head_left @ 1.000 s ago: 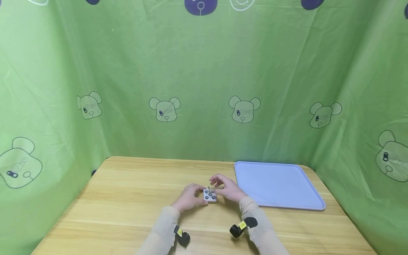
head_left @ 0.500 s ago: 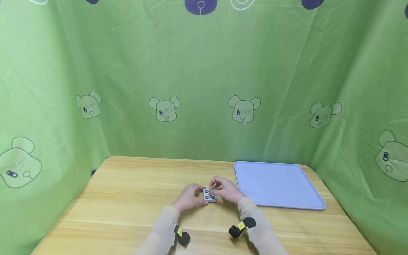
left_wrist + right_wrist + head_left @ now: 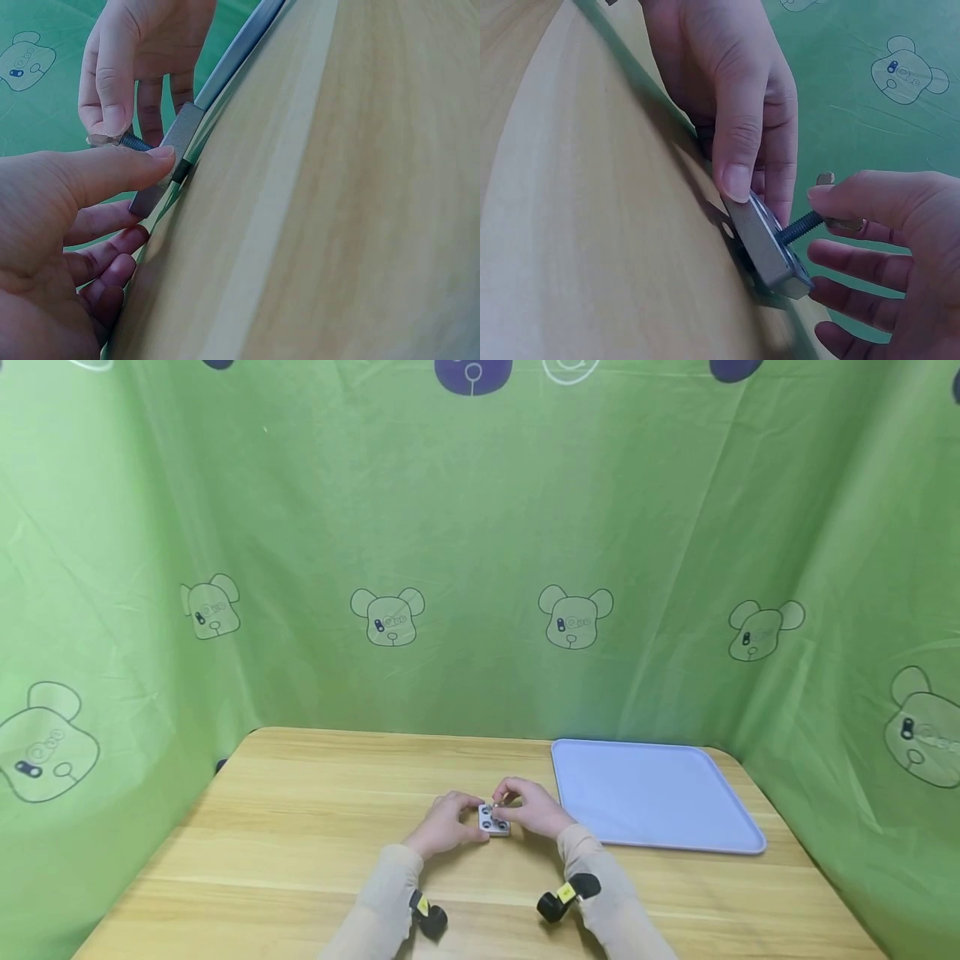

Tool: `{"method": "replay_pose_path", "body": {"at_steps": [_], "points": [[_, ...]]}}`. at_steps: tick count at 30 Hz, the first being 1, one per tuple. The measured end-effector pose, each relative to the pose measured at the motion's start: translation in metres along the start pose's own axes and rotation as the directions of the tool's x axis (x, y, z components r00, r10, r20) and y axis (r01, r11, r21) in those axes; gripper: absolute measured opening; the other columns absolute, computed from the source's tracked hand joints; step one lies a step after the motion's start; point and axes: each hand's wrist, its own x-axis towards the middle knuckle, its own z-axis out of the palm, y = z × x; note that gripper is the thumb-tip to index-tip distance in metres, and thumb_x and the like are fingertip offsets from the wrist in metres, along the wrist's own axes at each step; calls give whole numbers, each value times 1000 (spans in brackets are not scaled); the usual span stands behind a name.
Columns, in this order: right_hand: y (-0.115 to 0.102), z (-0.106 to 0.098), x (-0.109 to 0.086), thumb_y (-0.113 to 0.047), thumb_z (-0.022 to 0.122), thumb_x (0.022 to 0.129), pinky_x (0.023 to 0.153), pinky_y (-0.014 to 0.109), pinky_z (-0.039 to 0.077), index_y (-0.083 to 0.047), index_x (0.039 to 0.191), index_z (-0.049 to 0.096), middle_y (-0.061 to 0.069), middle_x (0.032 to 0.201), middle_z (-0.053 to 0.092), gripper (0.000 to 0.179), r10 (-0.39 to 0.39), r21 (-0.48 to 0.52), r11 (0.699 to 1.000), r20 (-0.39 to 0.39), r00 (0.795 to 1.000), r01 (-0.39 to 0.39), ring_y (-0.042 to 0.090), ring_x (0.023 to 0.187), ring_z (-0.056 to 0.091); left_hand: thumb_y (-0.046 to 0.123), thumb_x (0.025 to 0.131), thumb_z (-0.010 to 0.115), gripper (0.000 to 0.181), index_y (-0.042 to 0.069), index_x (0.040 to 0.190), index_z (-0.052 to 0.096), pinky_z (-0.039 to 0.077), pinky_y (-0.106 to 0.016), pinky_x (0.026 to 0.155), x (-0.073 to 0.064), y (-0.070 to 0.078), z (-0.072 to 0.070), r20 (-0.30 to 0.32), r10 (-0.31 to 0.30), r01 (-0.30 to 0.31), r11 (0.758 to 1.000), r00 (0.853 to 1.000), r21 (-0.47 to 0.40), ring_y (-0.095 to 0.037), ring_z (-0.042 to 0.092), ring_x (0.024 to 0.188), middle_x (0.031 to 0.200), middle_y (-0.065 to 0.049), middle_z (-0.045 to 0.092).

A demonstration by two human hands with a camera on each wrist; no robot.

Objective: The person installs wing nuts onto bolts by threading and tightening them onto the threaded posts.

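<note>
A small grey metal plate (image 3: 759,238) with dark-ringed holes sits low in the frame, just right of centre in the head view, with a wing screw (image 3: 801,226) rising from its face. Whether the plate lies flat on the counter or is slightly raised is hard to tell from these angles. A person's left hand (image 3: 444,825) steadies it from the left, its grip narrowed to the plate's width, thumb and forefinger against the edges. From the right, the right hand (image 3: 536,807) pinches the screw's winged head, its grip drawn close between thumb and forefinger, the other fingers spread loosely in the right wrist view. Pale sleeves (image 3: 384,887) run to the bottom edge of the frame, each wrist bearing a black camera (image 3: 431,920) with a yellow label. Around them spreads a wood-grain counter (image 3: 322,827), filling the lower part of the frame. A pale blue tray (image 3: 660,797) lies at centre right, beyond the right hand. Behind, a green curtain (image 3: 480,518) printed with cartoon animal heads fills the upper frame and hangs down both sides.
</note>
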Motion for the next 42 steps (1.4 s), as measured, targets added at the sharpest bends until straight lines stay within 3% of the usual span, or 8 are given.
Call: {"method": "replay_pose_path", "body": {"at_steps": [9,17,25,34,42], "points": [[0,5,1,-19,74,82,84,38,49,-13,84,57,2,94,67,18,15,-34,999,-26,1000,-15,19,94,61,27,74,81,57,6,124,64,43,-53,100,0,-1,1,3,-1,1,1000,1000,-8,-29,50,113,123,-13,62],[0,1,-1,-29,72,86,81,33,50,-11,96,56,3,97,66,26,23,-32,999,-44,999,-25,17,93,61,27,74,81,57,6,124,64,42,-54,101,0,-1,1,2,5,-5,1000,1000,1,-29,50,114,125,-13,61],[-1,-7,-2,-16,63,88,86,40,51,-13,99,57,3,102,66,12,36,-55,998,-81,996,-40,18,95,61,25,73,81,59,5,125,63,42,-53,102,1,-1,2,-1,2,-2,1000,1000,-3,-29,51,113,123,-13,62],[3,-7,-2,-7,64,84,90,45,52,-9,104,60,8,106,66,20,0,-38,999,-4,1000,0,22,98,63,26,73,81,59,6,125,63,41,-54,102,0,-1,2,1,1,-1,1000,1000,-3,-29,50,114,124,-13,62],[2,-7,-2,-13,66,85,89,40,51,-7,109,61,9,109,66,25,-32,-35,999,52,998,34,20,98,62,27,74,81,58,6,125,63,42,-54,102,0,-2,2,-1,-5,5,1000,1000,-7,-30,50,115,125,-13,61]]}}
